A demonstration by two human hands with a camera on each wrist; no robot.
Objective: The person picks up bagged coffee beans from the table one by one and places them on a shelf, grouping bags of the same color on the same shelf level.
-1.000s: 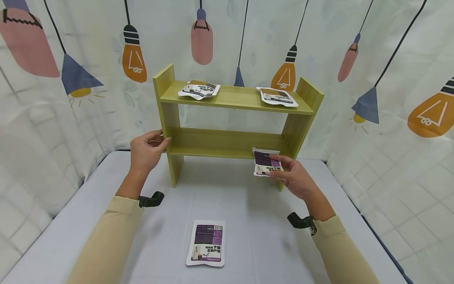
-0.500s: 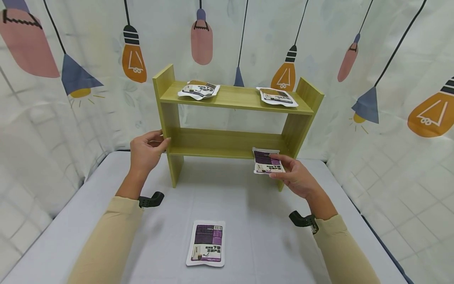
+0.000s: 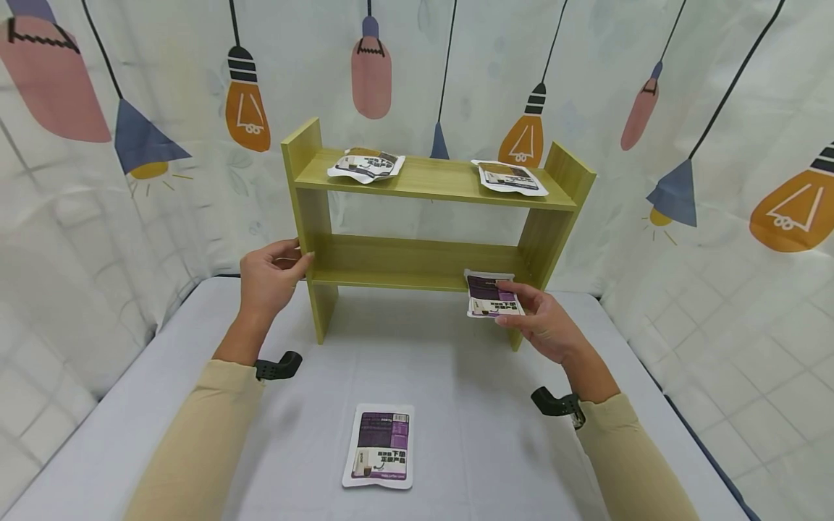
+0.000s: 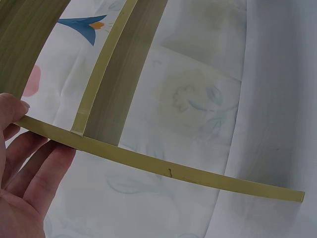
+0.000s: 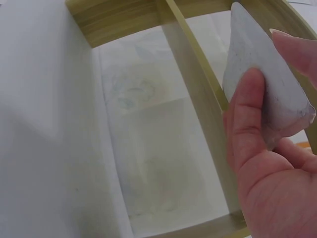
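Note:
A two-tier wooden shelf (image 3: 404, 262) with yellow-green grain stands upright on the table. My left hand (image 3: 268, 278) grips its left side panel (image 4: 143, 159), thumb on the inner face and fingers on the outer one. With thumb and fingers, my right hand (image 3: 546, 324) pinches a flat purple-and-white pouch (image 3: 483, 295) by its right side. That pouch overlaps the front edge of the lower board near its right end, printed face toward the head camera. In the right wrist view its plain white back (image 5: 253, 57) shows close to the board.
Two white pouches lie on the top board, one pouch (image 3: 366, 166) at left and another pouch (image 3: 510, 179) at right. A matching purple-and-white pouch (image 3: 379, 447) lies flat on the white-covered table (image 3: 443, 376) in front. Behind the shelf hangs a lamp-printed curtain (image 3: 417, 87).
My right hand has tilted the held pouch slightly, its lower edge rising a little. The left hand, the shelf and the other pouches have stayed where they were.

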